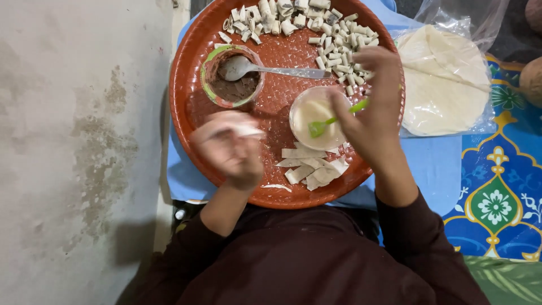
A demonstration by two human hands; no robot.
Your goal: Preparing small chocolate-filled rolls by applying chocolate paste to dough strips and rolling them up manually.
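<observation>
Your right hand is gripping the green spoon, its long axis running left of the grip into the pale paste bowl. Your blurred left hand is pinching a white pastry strip. Cut strips are lying just below the bowl, between both hands, on the red tray.

Green spoon tilted in pale paste bowl; white strip blurred.

A red-brown tray with dimpled texture holds a green-rimmed cup of brown paste, a green spoon, pale dough strips; blue floral mat.
</observation>
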